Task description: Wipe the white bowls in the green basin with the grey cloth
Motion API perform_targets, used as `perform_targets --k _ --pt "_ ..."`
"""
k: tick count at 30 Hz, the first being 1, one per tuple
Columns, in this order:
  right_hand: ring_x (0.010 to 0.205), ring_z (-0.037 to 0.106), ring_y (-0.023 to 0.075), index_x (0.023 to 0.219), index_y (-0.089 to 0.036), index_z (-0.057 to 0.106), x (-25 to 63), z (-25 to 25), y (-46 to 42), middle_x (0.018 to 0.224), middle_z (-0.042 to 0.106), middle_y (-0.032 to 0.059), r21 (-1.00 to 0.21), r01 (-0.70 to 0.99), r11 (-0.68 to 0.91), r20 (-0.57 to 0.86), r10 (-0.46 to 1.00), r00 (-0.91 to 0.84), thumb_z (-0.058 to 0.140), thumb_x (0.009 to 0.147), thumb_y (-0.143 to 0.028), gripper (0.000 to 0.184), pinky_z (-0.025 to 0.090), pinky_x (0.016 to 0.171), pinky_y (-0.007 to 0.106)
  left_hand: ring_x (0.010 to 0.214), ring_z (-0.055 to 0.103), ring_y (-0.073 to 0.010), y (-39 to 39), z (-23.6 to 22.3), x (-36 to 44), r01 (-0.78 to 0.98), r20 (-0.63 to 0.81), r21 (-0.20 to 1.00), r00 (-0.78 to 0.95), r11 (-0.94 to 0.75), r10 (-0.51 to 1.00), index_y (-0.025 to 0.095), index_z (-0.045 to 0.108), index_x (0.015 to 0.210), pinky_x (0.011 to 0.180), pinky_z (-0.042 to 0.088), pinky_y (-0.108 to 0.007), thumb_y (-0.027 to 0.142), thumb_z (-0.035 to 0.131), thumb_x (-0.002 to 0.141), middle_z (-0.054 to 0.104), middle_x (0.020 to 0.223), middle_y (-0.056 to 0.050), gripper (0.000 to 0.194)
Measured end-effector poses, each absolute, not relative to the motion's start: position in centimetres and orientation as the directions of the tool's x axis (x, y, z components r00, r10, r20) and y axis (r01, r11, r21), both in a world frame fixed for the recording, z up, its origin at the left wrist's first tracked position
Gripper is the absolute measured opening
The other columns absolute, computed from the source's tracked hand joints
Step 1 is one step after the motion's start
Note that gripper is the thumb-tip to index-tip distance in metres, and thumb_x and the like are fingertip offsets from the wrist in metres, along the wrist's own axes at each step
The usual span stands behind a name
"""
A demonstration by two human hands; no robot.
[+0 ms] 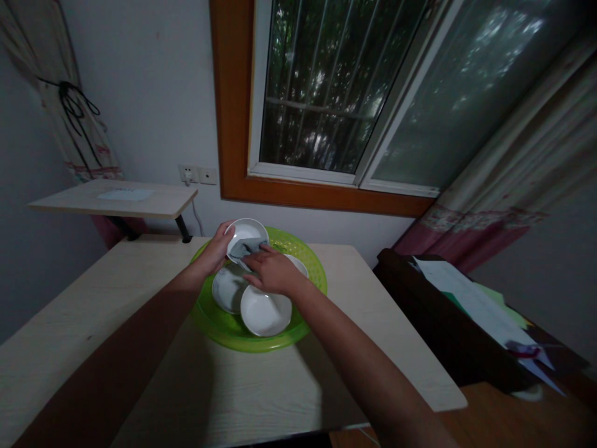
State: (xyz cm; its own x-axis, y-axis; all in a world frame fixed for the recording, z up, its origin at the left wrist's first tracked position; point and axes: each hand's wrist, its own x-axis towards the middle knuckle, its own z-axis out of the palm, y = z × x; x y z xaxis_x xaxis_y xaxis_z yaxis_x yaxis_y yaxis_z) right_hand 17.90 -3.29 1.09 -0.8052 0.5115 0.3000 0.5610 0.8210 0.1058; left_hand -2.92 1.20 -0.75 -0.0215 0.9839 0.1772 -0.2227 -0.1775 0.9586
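Observation:
My left hand [217, 249] grips a white bowl [247, 229] by its left rim, tilted so that its inside faces me. Pressed against the inside of that bowl is a grey cloth [247, 247], which my right hand [270, 269] holds under its fingers. Below both hands lies a round green plastic basket [252, 342]. In it rest a white bowl at the front [265, 311], another white dish on the left [228, 288], and a third white one on the right [298, 266], partly hidden by my right hand.
The basket stands on a pale wooden table [163, 373]. A small raised shelf [116, 199] with a paper on it is at the back left. Wall sockets [198, 174] and a barred window [326, 93] are behind. Papers [471, 298] lie on dark furniture at right.

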Motion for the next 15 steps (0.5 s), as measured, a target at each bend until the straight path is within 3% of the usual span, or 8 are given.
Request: perform_targets --k 3,6,11,15 --pt "0.137 0.063 0.0311 0.132 -0.011 0.072 18.09 0.97 -3.13 0.136 0.074 0.0184 0.104 0.650 0.753 0.366 0.579 -0.729 0.053 0.109 -0.051 0.051 0.023 0.132 0.054 0.080 0.064 -0.0185 1.00 -0.60 -2.87 -0.222 0.172 0.960 -0.022 -0.173 0.985 0.025 0.058 0.133 0.065 0.051 -0.026 0.053 0.068 0.094 0.070 0.106 -0.006 0.049" --pt "0.147 0.054 0.0333 0.131 -0.008 0.073 18.20 0.79 -2.92 0.142 0.071 0.0212 0.139 0.700 0.701 0.403 0.605 -0.687 0.051 0.109 -0.052 0.054 0.018 0.134 0.056 0.077 0.062 -0.0172 0.84 -0.45 -2.78 -0.226 0.169 0.960 -0.015 -0.168 0.985 0.025 0.057 0.133 0.062 0.049 -0.024 0.053 0.069 0.093 0.069 0.106 -0.006 0.051" --pt "0.137 0.063 0.0320 0.130 -0.008 0.073 17.92 0.78 -3.12 0.136 0.074 0.0201 0.131 0.651 0.748 0.344 0.582 -0.737 0.051 0.109 -0.053 0.055 0.027 0.132 0.052 0.079 0.064 -0.0183 0.80 -0.43 -2.75 -0.219 0.173 0.960 -0.032 -0.176 0.984 0.025 0.058 0.133 0.065 0.051 -0.026 0.052 0.068 0.094 0.069 0.105 -0.005 0.048" --pt "0.131 0.068 0.0293 0.145 -0.010 0.063 17.71 0.98 -3.62 0.142 0.072 0.0183 0.059 0.534 0.843 0.276 0.500 -0.821 0.055 0.107 -0.056 0.060 0.034 0.129 0.048 0.089 0.067 -0.0198 0.86 -0.65 -2.84 -0.175 0.190 0.965 -0.037 -0.193 0.981 0.025 0.057 0.134 0.071 0.055 -0.027 0.048 0.063 0.097 0.069 0.114 -0.008 0.044"
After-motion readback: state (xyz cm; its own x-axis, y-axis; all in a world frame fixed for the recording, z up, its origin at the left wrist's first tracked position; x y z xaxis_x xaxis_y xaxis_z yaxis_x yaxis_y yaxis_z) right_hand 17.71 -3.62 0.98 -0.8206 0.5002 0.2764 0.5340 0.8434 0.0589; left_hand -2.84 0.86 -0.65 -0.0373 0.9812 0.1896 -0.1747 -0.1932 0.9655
